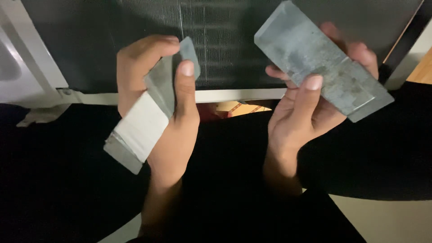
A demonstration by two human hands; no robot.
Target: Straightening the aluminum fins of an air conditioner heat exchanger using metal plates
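My left hand (157,94) grips a grey flat metal piece (168,83) with a white band of tape (139,126) around its lower part; the thumb lies along its front face. My right hand (306,103) holds a second, longer grey metal plate (315,58), tilted from upper left to lower right, thumb pressed on its lower edge. The two pieces are apart, both held up in front of a dark finned panel (216,40).
A dark finned coil panel with a white frame (234,95) fills the top. A white casing (22,67) stands at the left. Dark fabric (67,180) covers my lap below. A wooden surface (420,69) shows at the far right, and pale floor (387,220) at the lower right.
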